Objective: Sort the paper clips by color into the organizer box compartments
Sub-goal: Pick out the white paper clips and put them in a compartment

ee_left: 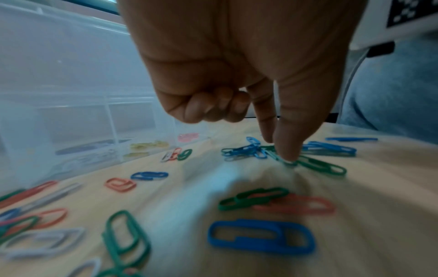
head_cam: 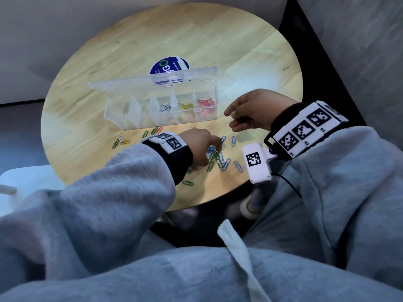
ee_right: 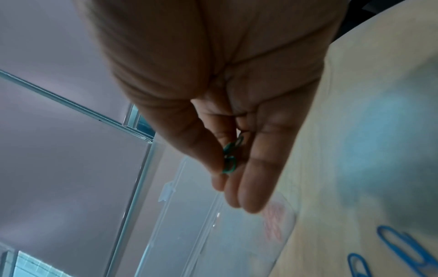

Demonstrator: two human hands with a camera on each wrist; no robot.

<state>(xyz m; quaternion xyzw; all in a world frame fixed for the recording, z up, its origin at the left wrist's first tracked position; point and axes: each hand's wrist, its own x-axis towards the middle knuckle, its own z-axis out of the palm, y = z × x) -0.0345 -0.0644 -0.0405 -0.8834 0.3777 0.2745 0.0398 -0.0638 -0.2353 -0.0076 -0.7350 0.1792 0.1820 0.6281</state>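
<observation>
Green clip (ee_right: 229, 156) pinched in raised right hand (head_cam: 253, 113), fingers pointing left.

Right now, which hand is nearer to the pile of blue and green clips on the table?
Left. The left hand reaches down into the pile, fingertips touching clips. The right hand is raised apart from it, nearer the organizer box, pinching green clips.

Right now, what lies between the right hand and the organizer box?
Only bare table: the head view shows the right hand hovering just beyond the organizer box.
</observation>
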